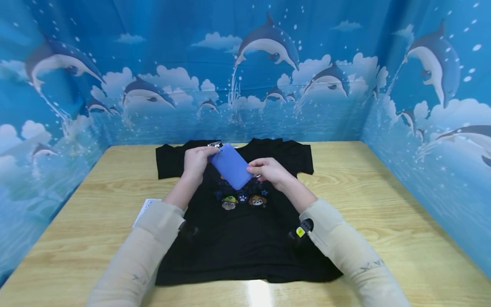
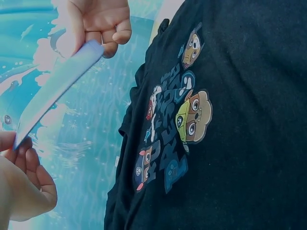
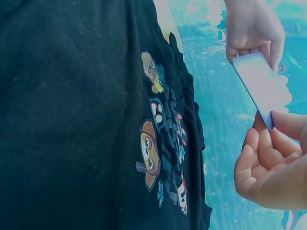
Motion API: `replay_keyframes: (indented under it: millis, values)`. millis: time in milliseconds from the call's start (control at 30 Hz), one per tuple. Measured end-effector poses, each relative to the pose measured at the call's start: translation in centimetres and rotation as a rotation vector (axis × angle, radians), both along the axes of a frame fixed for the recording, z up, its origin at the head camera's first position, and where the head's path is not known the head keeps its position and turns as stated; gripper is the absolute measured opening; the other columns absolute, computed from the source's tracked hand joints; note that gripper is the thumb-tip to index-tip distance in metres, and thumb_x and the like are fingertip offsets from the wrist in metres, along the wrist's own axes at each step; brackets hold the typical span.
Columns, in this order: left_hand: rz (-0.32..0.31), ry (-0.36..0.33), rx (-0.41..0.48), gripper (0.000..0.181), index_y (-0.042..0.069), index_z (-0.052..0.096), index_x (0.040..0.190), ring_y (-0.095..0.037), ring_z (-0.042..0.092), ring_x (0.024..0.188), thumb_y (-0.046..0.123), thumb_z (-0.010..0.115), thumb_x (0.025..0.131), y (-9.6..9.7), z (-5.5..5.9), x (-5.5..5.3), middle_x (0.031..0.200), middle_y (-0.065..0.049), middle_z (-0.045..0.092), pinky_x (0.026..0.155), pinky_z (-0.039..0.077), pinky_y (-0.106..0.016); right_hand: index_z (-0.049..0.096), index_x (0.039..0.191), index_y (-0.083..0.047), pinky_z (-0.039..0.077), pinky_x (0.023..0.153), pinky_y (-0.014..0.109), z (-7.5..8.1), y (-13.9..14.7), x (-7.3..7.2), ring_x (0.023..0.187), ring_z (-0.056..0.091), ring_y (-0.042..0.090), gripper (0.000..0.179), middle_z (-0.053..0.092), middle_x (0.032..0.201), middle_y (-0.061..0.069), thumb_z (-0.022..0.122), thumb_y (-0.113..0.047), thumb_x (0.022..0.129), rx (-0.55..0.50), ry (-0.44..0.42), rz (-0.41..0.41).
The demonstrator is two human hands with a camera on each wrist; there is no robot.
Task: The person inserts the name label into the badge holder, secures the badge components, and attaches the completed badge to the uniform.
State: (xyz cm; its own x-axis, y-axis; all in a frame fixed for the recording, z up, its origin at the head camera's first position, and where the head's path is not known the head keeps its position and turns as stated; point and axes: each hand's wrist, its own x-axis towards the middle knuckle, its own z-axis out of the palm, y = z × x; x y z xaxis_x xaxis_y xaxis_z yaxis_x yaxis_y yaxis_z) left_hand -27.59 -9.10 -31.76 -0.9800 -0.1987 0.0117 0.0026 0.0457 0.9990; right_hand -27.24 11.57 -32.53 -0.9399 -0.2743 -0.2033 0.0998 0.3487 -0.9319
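Both hands hold a flat blue card holder (image 1: 232, 166) up over the black T-shirt (image 1: 238, 238). My left hand (image 1: 196, 162) pinches its upper left corner, beside a small metal clip (image 1: 215, 145). At the opposite, right-hand corner, my right hand (image 1: 270, 171) pinches it between thumb and fingers. The holder slants in the head view and hides part of the shirt's print. In the right wrist view the card holder (image 3: 259, 84) shows a pale, shiny face. The shirt lies spread flat, sleeves out, with cartoon dog faces (image 1: 258, 200) on its chest.
A white printed paper (image 1: 142, 211) lies left of the shirt, partly behind the left sleeve. The wooden table (image 1: 383, 204) reaches out on both sides. A blue curtain with dolphins (image 1: 264, 42) hangs round the back and sides.
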Motion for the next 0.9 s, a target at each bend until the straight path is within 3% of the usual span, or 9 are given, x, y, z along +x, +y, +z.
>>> replay_keyframes:
  millis: [200, 333, 467, 667, 900]
  values:
    - [-0.029, -0.055, 0.020, 0.028, -0.003, 0.066, 0.109, -0.019, 0.056, 0.094, 0.012, 0.063, 0.085, -0.2, -0.3, 0.0, 0.112, -0.015, 0.063, 0.086, 0.044, -0.036, 0.059, 0.116, 0.002, 0.040, 0.087, 0.046, 0.2, 0.7, 0.0, 0.092, 0.053, 0.025, 0.027, 0.060, 0.095, 0.008, 0.055, -0.012, 0.093, -0.021, -0.044, 0.018]
    - [-0.057, -0.078, 0.046, 0.031, -0.004, 0.066, 0.109, -0.016, 0.055, 0.084, 0.013, 0.064, 0.084, -0.3, -0.2, 0.0, 0.101, -0.010, 0.064, 0.083, 0.044, -0.035, 0.059, 0.116, 0.003, 0.042, 0.086, 0.044, 0.6, 1.1, -0.1, 0.093, 0.053, 0.027, 0.027, 0.061, 0.094, 0.007, 0.055, -0.012, 0.093, -0.019, -0.047, 0.039]
    - [-0.094, -0.080, 0.034, 0.032, -0.004, 0.064, 0.112, -0.013, 0.055, 0.078, 0.014, 0.064, 0.085, -0.5, -0.2, 0.0, 0.093, -0.003, 0.063, 0.082, 0.043, -0.033, 0.058, 0.117, 0.003, 0.045, 0.077, 0.035, 0.8, 1.6, -0.3, 0.086, 0.054, 0.022, 0.028, 0.061, 0.094, 0.007, 0.054, -0.011, 0.093, -0.023, -0.047, 0.062]
    - [-0.162, -0.080, -0.016, 0.033, -0.004, 0.062, 0.116, -0.013, 0.054, 0.083, 0.015, 0.061, 0.090, -0.8, -0.2, 0.0, 0.109, -0.010, 0.060, 0.083, 0.043, -0.032, 0.055, 0.122, 0.004, 0.045, 0.067, 0.025, 0.9, 2.0, -0.4, 0.080, 0.054, 0.014, 0.031, 0.060, 0.099, 0.007, 0.053, -0.009, 0.093, -0.036, -0.064, 0.071]
    - [-0.156, -0.053, -0.047, 0.031, -0.004, 0.061, 0.116, -0.017, 0.051, 0.095, 0.015, 0.058, 0.092, -0.8, -0.5, -0.2, 0.119, -0.017, 0.057, 0.092, 0.041, -0.042, 0.055, 0.121, 0.005, 0.044, 0.068, 0.027, 0.8, 1.8, -0.6, 0.080, 0.054, 0.015, 0.031, 0.060, 0.097, 0.007, 0.054, -0.009, 0.093, -0.058, -0.086, 0.077]
